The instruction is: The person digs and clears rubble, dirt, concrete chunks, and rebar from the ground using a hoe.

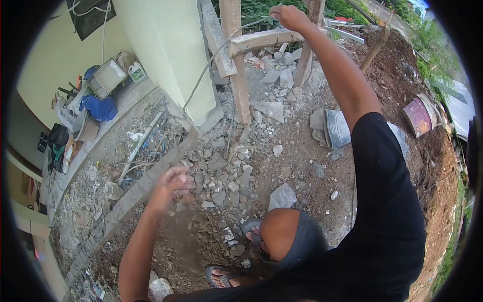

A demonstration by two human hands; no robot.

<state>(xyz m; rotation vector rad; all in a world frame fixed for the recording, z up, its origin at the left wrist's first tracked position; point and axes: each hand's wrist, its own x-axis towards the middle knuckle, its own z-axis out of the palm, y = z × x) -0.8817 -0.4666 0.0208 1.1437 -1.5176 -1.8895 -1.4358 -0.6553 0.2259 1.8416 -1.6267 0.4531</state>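
My right hand point(292, 17) is closed around the upper end of a long, thin grey rod or cable point(206, 68), beside a wooden frame point(266, 40). From there the grey length curves down past the frame to the foot of the pale pillar point(161, 55). Lower left, my left hand point(173, 187) hovers over rubble and loose soil point(216, 166). Its fingers are bent but apart, slightly blurred, and nothing shows in them. A brown blur of dirt or dust point(183, 231) hangs below that hand.
Right of the frame lies a grey bucket point(336, 128); a pinkish bucket point(420, 116) is farther right. A concrete edge point(136, 196) runs diagonally at left. Bags and containers line a ledge point(131, 103) by the wall. My sandalled foot point(224, 277) stands on the soil.
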